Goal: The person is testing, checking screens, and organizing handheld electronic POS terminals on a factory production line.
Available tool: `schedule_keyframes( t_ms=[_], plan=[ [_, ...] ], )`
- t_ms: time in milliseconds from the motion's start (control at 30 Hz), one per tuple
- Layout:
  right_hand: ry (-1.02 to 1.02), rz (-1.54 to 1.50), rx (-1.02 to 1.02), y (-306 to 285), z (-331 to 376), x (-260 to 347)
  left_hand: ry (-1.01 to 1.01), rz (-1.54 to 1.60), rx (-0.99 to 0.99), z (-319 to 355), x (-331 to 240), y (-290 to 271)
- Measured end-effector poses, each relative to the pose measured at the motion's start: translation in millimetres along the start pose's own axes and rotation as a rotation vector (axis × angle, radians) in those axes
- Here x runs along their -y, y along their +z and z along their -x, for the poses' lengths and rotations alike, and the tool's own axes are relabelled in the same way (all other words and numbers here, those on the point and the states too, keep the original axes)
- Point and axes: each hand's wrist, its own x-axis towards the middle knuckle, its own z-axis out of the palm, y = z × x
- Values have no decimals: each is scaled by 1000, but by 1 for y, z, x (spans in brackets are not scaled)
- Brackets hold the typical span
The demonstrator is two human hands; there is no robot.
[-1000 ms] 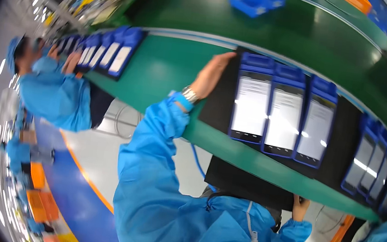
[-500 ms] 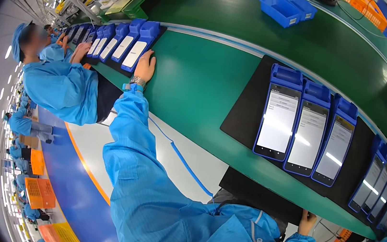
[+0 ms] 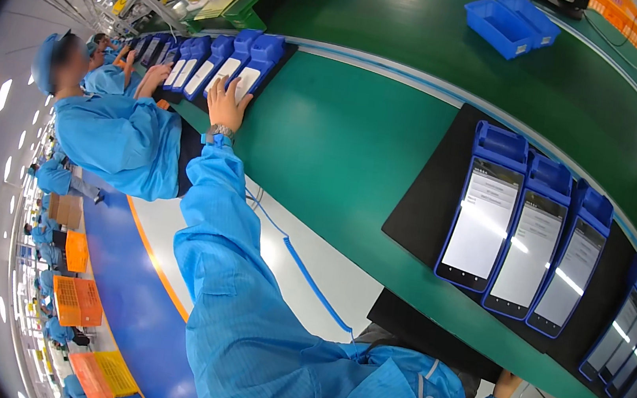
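Observation:
My left hand point(image 3: 226, 106) reaches out to the far left with its fingers spread. Its fingertips lie over the lower ends of the nearest blue handheld terminals point(image 3: 267, 51), which stand in a slanted row with pale faces up. It grips none of them. My right hand point(image 3: 506, 385) is low at the table's near edge, beside a black panel point(image 3: 429, 336) under the tabletop; its fingers are mostly hidden there. Between the hands, three blue handheld terminals point(image 3: 483, 219) with lit white screens lie side by side on a black mat point(image 3: 425, 204).
More lit terminals point(image 3: 616, 335) lie at the far right. Two joined blue bins point(image 3: 506, 27) sit on the green conveyor point(image 3: 388, 17) behind the green tabletop point(image 3: 326, 136). A co-worker in blue point(image 3: 119, 139) works on the left. A blue coiled cord point(image 3: 316, 282) hangs below my left arm.
My left hand has moved from beside the nearest terminal onto the row's lower ends, its fingers spreading. The view has shifted, so the table things appear farther right. My right hand's fingers show less.

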Motion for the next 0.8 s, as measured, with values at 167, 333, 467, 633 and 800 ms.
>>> schedule_keyframes(
  t_ms=[167, 333, 467, 633, 800],
  plan=[
    [-29, -24, 6, -1, 2, 4, -76, -74, -42, -9, -12, -4],
    [-61, -39, 12, 0, 4, -1, -84, 203, 192, -25, -16, 11],
    [-61, -53, 7, 1, 8, 4, 98, 14, 216, -28, -26, 15],
    [-24, -55, -37, 2, 10, -2, 259, -435, 102, -27, -30, 42],
    [44, -74, -79, 12, 3, 16, 254, -451, 462, -30, -2, 39]
  ],
)
